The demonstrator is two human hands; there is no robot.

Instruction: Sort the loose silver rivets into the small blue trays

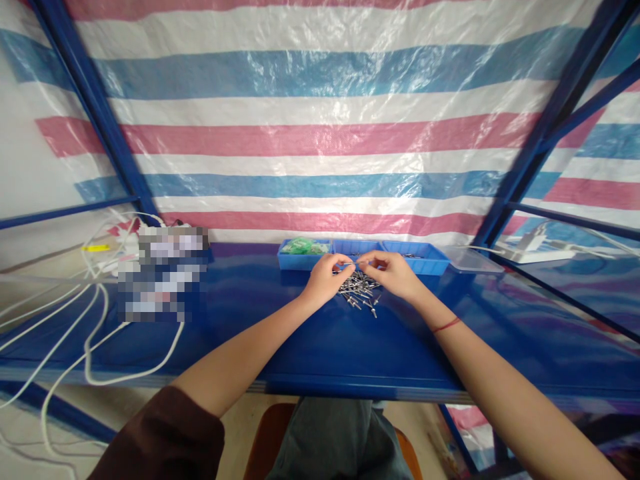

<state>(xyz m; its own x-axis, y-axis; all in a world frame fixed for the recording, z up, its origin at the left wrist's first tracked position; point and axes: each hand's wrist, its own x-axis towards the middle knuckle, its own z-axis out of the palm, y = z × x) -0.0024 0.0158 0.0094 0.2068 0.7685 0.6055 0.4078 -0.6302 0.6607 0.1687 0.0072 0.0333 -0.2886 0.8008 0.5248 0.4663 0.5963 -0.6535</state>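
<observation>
Both hands meet over a pile of metal pop rivets (pixel 358 287) on the blue table. My left hand (pixel 330 275) is closed in a pinch on one end of a thin rivet (pixel 353 263). At its other end, the fingertips of my right hand (pixel 391 272) pinch it too. The fingers partly cover this rivet, so its full shape is hidden. Just behind the hands stand the blue bins: the left bin (pixel 290 263) has green plastic bags (pixel 303 246) in it, and a few small metal pieces lie in the right bin (pixel 433 264).
A clear plastic lid (pixel 475 260) lies right of the bins. White cables (pixel 100 333) loop over the table's left side, beside a blurred-out heap (pixel 163 273). Blue metal posts (pixel 95 113) and a striped plastic sheet (pixel 320 140) enclose the back. A white device (pixel 537 247) sits far right.
</observation>
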